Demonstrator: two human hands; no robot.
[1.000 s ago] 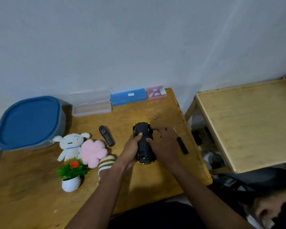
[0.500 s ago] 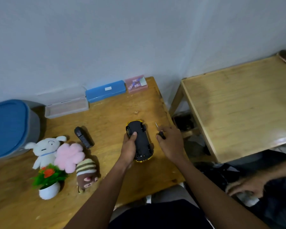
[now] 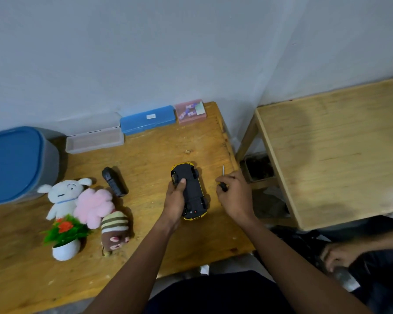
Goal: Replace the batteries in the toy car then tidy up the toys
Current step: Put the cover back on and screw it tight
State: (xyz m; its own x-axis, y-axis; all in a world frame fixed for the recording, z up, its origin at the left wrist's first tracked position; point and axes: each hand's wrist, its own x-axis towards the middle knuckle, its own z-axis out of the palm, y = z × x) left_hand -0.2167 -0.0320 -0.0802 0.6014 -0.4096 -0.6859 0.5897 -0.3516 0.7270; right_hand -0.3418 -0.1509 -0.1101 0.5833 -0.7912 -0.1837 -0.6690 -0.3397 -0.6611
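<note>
A yellow toy car (image 3: 192,191) lies upside down on the wooden table (image 3: 145,159), its black underside facing up. My left hand (image 3: 175,200) grips the car's left side, thumb on the underside. My right hand (image 3: 234,196) holds a small screwdriver (image 3: 222,177) by its black handle, the metal tip pointing away from me, just right of the car. A black remote control (image 3: 114,181) lies left of the car. Further left sit a white plush dog (image 3: 63,196), a pink plush flower (image 3: 93,206), a striped brown plush (image 3: 115,230) and a small potted plant toy (image 3: 65,236).
A grey bin with a blue lid (image 3: 16,164) stands at the far left. Along the wall lie a clear case (image 3: 94,139), a blue case (image 3: 148,120) and a pink box (image 3: 191,111). A second wooden table (image 3: 334,150) stands to the right. Another person's hand (image 3: 336,257) shows at lower right.
My right hand left the car's underside, moved right and picked up the screwdriver from the table. My left hand kept holding the car. The camera view shifted right.
</note>
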